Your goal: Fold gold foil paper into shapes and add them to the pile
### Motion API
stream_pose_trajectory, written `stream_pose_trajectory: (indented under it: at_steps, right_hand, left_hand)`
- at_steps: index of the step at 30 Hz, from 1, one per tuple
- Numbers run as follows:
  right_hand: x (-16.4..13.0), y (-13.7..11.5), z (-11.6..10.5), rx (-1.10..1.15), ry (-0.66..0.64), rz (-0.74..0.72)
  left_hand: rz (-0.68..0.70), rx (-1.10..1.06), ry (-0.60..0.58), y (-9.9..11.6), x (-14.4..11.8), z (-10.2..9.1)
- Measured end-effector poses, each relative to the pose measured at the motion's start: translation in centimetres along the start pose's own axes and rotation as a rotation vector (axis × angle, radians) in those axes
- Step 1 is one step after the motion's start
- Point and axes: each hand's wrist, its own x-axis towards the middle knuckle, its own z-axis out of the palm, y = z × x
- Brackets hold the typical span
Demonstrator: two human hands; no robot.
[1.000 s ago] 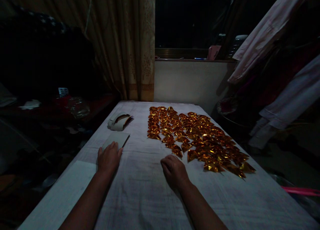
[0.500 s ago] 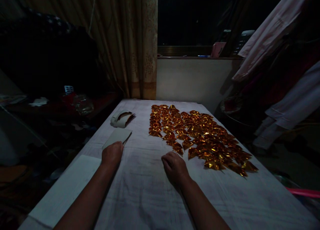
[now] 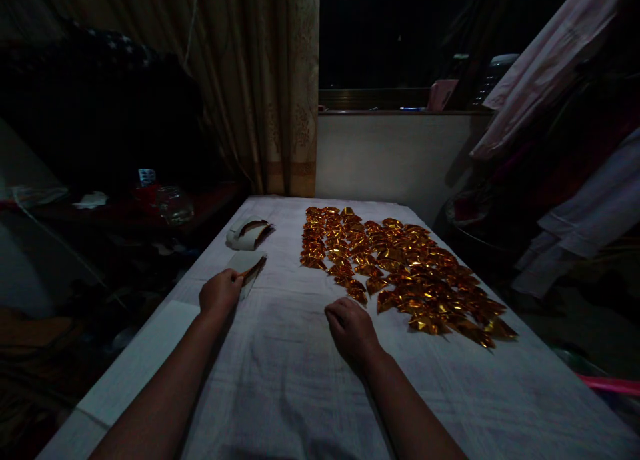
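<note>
My left hand (image 3: 220, 292) grips the near edge of a flat stack of paper sheets (image 3: 247, 264) and lifts its top sheet, so a gold underside shows at the edge. My right hand (image 3: 351, 327) rests on the white cloth of the table (image 3: 300, 367) with fingers loosely curled and nothing in it, just short of the nearest folded gold foil pieces (image 3: 395, 267). Several of those gold pieces lie spread in rows across the right half of the table.
A curled white paper wrapper (image 3: 247, 233) lies beyond the stack. A white sheet (image 3: 145, 353) covers the table's left front edge. A dark side surface with a glass jar (image 3: 174, 204) stands to the left, a curtain (image 3: 250, 80) behind, and hanging clothes (image 3: 575, 147) to the right.
My left hand went from lying flat on the stack to pinching its near edge and raising the top sheet. My right hand has barely shifted.
</note>
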Motion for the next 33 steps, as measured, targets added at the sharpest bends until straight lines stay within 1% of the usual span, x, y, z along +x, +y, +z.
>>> stream_pose_trajectory:
  at_steps: [3,5,7,10,12,15,18,21,24,26,29,33]
  right_hand:
    - [0.0,0.1,0.0,-0.003,-0.003,-0.004]
    - [0.0,0.2,0.1,-0.006,-0.003,-0.007]
    - [0.0,0.3,0.1,-0.006,0.0,-0.009]
    - [0.0,0.3,0.1,-0.002,0.011,-0.009]
    - [-0.1,0.2,0.1,0.002,0.02,-0.006]
    - [-0.2,0.0,0.1,0.011,0.036,0.0]
    - [-0.3,0.1,0.2,0.034,0.098,0.013]
    - [-0.2,0.6,0.2,0.074,0.206,0.03]
    - [-0.1,1.0,-0.1,0.123,0.237,0.038]
    - [0.0,1.0,-0.3,0.147,0.248,0.044]
    - [0.0,0.8,-0.5,0.164,0.289,0.032]
    - [0.0,0.6,-0.3,0.18,0.27,-0.023]
  left_hand:
    - [-0.031,-0.053,-0.027,-0.1,0.0,-0.2]
    - [-0.029,-0.09,-0.048,-0.2,-0.1,-0.6]
    - [-0.013,-0.121,-0.041,-0.3,-0.3,-1.1]
    - [0.036,-0.168,0.026,-0.2,-1.1,-2.1]
    - [0.093,-0.222,0.064,0.3,-1.8,-2.6]
    - [0.187,-0.356,0.067,1.5,-3.0,-2.6]
    - [0.242,-0.525,0.012,3.1,-3.8,-1.1]
    - [0.25,-0.685,-0.081,4.6,-4.5,1.4]
    - [0.233,-0.79,-0.142,5.3,-5.2,4.0]
    - [0.214,-0.832,-0.161,5.4,-5.5,5.3]
    - [0.195,-0.861,-0.189,5.0,-5.5,6.3]
    - [0.212,-0.852,-0.225,4.2,-4.8,6.2]
